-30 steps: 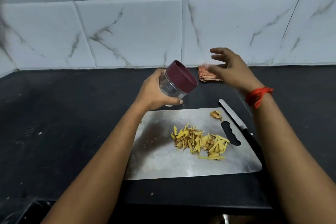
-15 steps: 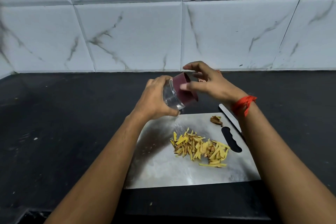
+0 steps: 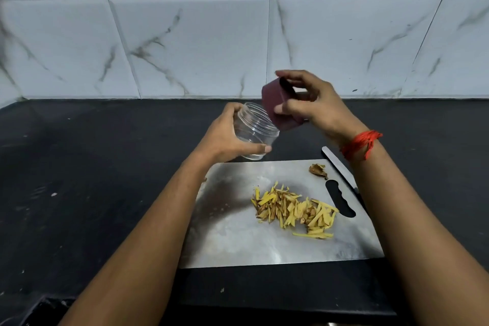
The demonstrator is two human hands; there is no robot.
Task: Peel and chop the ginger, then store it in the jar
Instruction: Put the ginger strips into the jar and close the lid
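My left hand (image 3: pixel 225 138) grips a small clear jar (image 3: pixel 255 130), tilted with its open mouth up and to the right, above the counter behind the board. My right hand (image 3: pixel 315 106) holds the maroon lid (image 3: pixel 277 106) just off the jar's mouth, fingers curled round its rim. A heap of yellow ginger strips (image 3: pixel 293 209) lies in the middle of a steel cutting board (image 3: pixel 238 241). A brown scrap of peel (image 3: pixel 317 169) sits near the board's far right corner. A knife (image 3: pixel 338 167) lies along the board's right edge, partly hidden by my right forearm.
The board rests on a black counter (image 3: pixel 92 180) that runs back to a white marble-tiled wall (image 3: pixel 185 42). A dark recess shows at the counter's near left corner (image 3: pixel 34 312).
My right hand reached to the lid, gripped it, and has lifted it off the jar. The jar now stands open in my left hand, and the checked cloth behind is hidden.
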